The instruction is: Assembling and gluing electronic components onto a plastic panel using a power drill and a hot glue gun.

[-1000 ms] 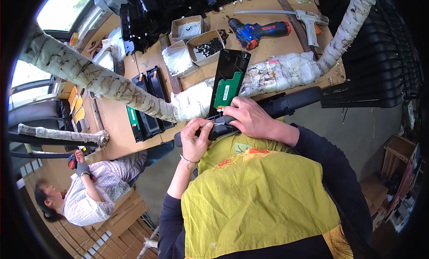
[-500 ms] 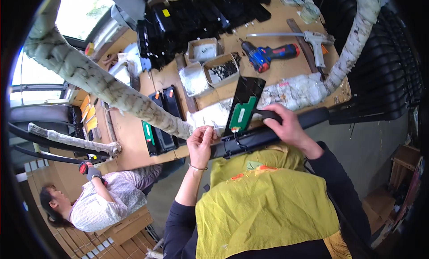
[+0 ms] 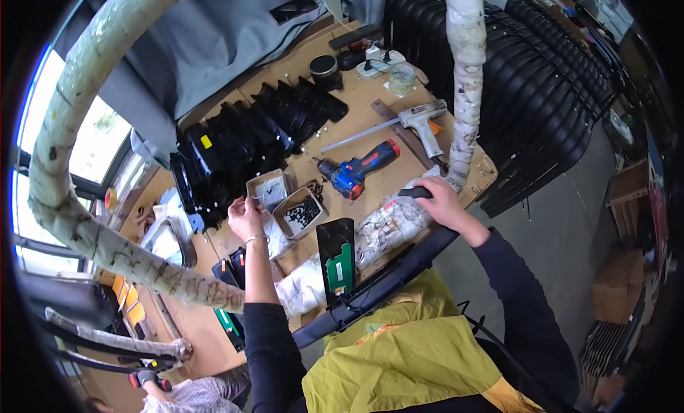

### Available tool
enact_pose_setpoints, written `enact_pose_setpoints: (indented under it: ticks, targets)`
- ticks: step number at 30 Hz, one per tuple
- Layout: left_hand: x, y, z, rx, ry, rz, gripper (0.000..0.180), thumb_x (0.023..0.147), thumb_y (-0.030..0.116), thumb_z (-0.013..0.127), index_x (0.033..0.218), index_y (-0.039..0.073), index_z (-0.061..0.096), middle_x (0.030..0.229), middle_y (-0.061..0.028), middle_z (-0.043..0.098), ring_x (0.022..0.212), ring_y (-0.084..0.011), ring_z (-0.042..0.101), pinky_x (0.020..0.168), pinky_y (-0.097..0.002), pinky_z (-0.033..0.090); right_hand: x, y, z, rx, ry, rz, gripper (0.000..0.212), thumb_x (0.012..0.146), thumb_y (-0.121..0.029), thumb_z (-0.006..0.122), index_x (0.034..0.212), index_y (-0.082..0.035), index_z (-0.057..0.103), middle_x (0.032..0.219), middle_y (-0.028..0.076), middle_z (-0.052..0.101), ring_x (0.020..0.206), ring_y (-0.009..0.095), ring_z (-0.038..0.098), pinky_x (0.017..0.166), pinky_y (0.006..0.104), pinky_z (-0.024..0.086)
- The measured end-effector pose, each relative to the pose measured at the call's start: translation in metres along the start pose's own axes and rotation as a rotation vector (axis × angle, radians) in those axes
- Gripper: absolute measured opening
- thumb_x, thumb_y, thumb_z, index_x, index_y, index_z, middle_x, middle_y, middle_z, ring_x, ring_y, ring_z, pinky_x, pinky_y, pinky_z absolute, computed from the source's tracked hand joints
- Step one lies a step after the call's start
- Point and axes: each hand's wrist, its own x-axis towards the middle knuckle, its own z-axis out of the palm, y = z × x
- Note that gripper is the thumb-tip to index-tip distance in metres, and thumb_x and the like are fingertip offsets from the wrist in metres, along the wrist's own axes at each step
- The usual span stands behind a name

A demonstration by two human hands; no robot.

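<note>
My left hand (image 3: 247, 218) is at the small open boxes, its fingertips pinched together near the box of small pale pieces (image 3: 269, 192); whatever is between them is too small to make out. In my right hand (image 3: 443, 205) is a black-handled tool (image 3: 416, 193), held over the wrapped white padding (image 3: 388, 231); the fingers hide part of it. A long black bar (image 3: 377, 292) lies across in front of me. From it a black panel (image 3: 335, 235) with a green circuit board (image 3: 340, 269) stands up, untouched by either hand. A box of small black parts (image 3: 303, 212) sits beside my left hand.
A blue and black power drill (image 3: 356, 169) and a grey glue gun (image 3: 424, 124) lie on the table. Black panels (image 3: 242, 131) are heaped behind. White wrapped tubes (image 3: 467, 71) arch over the table. A co-worker's gloved hand (image 3: 148, 379) is at lower left.
My left hand has moved from beside the board forward to the small boxes. My right hand has drawn the black-handled tool away from the board. My view has shifted.
</note>
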Motion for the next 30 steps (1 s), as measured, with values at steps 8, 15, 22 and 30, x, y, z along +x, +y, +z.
enact_pose_setpoints:
  ticks: [8,15,22,30]
  targets:
    - [-0.034,-0.004,0.002,-0.089,-0.25,-0.22,0.026,0.101,0.025,0.054,0.109,0.001,0.054,0.088,-0.0111,0.069,0.058,-0.01,0.06,0.047,-0.0206,0.044,0.067,0.069,0.06,-0.289,0.289,0.023,0.028,0.079,-0.011,0.064,0.105,-0.001,0.06,0.109,0.02,0.058,0.103,0.039,0.055,0.086,0.0484,0.046]
    - [-0.192,0.06,-0.042,-0.161,-0.811,-0.413,0.049,0.102,0.037,0.051,0.132,-0.003,0.053,0.116,-0.0102,0.063,0.108,-0.0177,0.059,0.095,-0.0324,0.047,0.134,0.224,0.028,-0.389,0.011,0.64,0.057,0.072,-0.015,0.062,0.123,0.006,0.049,0.12,0.034,0.057,0.113,0.048,0.055,0.103,0.0465,0.041]
    - [-0.175,0.063,-0.007,0.204,-1.226,-0.66,0.05,0.089,0.042,0.072,0.116,0.003,0.061,0.092,-0.0011,0.065,0.076,-0.0095,0.059,0.065,-0.0245,0.048,0.176,0.199,0.031,-0.398,0.162,0.65,0.065,0.069,-0.018,0.07,0.121,0.013,0.049,0.124,0.033,0.055,0.122,0.043,0.052,0.106,0.0404,0.04]
    - [-0.201,0.024,-0.071,-0.569,-0.908,-0.543,0.076,0.086,0.054,0.067,0.134,-0.002,0.048,0.117,-0.0132,0.064,0.107,-0.023,0.065,0.091,-0.0377,0.054,0.159,0.017,-0.041,0.741,-0.261,0.474,0.033,0.083,-0.017,0.059,0.112,-0.001,0.056,0.07,0.003,0.054,0.052,0.011,0.051,0.041,0.0235,0.039]
